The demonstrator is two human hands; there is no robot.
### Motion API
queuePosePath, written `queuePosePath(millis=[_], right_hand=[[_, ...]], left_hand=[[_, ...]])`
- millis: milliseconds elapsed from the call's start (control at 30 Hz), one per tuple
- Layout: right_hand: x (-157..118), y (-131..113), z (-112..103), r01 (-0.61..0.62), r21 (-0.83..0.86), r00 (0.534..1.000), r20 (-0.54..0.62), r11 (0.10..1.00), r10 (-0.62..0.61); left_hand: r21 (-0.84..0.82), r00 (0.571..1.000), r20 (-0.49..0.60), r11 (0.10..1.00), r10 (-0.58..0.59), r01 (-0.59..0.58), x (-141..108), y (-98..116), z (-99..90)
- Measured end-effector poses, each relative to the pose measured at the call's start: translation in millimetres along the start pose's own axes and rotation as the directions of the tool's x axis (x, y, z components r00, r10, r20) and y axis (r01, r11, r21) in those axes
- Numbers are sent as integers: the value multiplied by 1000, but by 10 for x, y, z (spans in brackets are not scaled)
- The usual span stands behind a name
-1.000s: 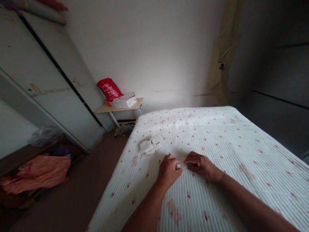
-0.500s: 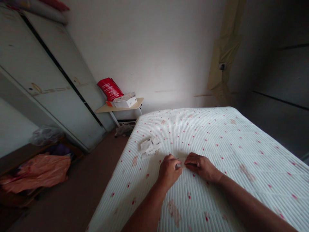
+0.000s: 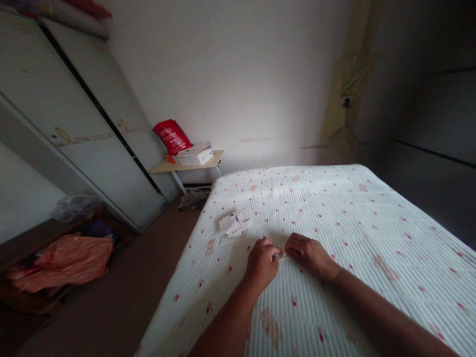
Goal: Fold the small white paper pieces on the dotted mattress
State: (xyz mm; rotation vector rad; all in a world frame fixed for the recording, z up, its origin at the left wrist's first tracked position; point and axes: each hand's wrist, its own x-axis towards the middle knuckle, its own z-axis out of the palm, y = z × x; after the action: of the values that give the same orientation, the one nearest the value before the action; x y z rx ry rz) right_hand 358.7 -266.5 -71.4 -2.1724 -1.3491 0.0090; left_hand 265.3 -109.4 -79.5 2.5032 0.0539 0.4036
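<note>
In the head view, my left hand [image 3: 261,263] and my right hand [image 3: 307,252] face each other low over the bed [image 3: 327,198], fingertips near one another with a narrow gap between them. What matters most here is the small pale piece [image 3: 276,255] in that gap. It lies at the thumb-and-finger side of my left hand, so it is to the right of that hand's palm and to the left of my right hand. My left hand is plainly the nearer one, since it touches the piece. A thin, light edge seems to run from it towards my right fingertips, which would set its long axis roughly across, from hand to hand; most of it is covered, so I can't be sure of that.

My left hand is nearly closed, thumb and fingers bent in a pinch on the piece. My right hand has its fingers curled down and bunched, with the tips turned inward; I can't tell how closed they are underneath, or whether they have hold of the far edge.

Beyond my left hand, and a little to its left, some crumpled printed paper [image 3: 234,224] lies on the bed, apart from both hands and nearer the left one.
</note>
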Motion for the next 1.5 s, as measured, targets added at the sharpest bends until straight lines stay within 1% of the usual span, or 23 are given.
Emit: queuePosePath(millis=[133,200,367,533,700,833,1033,1200,1300,1367,1500], right_hand=[[58,29,54,78,-6,996,-35,997,-78],[80,43,73,85,-3,996,-40,996,-85],[106,50,98,33,-1,999,-28,999,-33],[117,53,121,-12,-29,999,-34,1000,11],[104,18,41,-31,61,999,-6,998,31],[95,-22,-16,-81,96,997,3,992,81],[119,-42,40,-148,-43,989,8,988,148],[129,-58,55,-188,-133,980,34,973,194],[130,-73,45,-196,-162,977,45,967,206],[132,-82,40,-199,-172,976,50,965,211],[143,-87,34,-204,-196,973,65,959,221]], left_hand=[[-1,1000,4,1000,-10,10,0,-11,12],[-23,1000,-10,1000,-3,2,-7,-14,18],[-56,997,-72,998,13,-18,-36,5,27],[-18,996,-84,1000,-16,15,-42,54,27],[-3,995,-91,999,-45,45,-26,68,34],[-19,994,-105,999,-39,37,-26,67,44],[-54,992,-122,999,-14,7,-51,19,39],[-59,993,-115,998,-38,31,-99,-43,7],[-48,992,-115,998,-44,39,-116,-45,-8],[-37,993,-104,998,-53,49,-112,-27,-22],[20,995,-47,996,-90,91,-64,31,-62]])
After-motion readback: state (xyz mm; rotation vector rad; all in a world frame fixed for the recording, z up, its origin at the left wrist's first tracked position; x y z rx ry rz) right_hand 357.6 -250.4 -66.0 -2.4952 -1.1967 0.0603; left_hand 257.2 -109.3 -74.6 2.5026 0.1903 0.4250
